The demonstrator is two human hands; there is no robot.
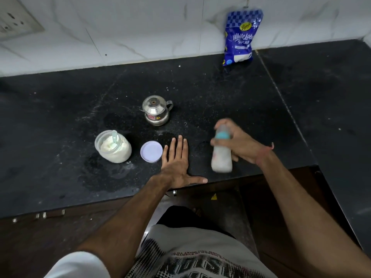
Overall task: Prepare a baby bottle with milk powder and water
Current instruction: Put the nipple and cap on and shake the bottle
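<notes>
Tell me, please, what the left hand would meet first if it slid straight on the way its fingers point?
Probably nothing close: the left hand lies flat, fingers pointing away across bare counter. The steel pot sits slightly left of that line, the lid beside it.

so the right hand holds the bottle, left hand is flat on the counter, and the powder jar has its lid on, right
Not quite: the powder jar is open, with a scoop standing in the powder, and its lid lies on the counter beside it. The head view shows this. The rest holds: the right hand grips the bottle and the left hand lies flat on the counter.

Blurred baby bottle (221,155) in right hand (239,143)
</notes>
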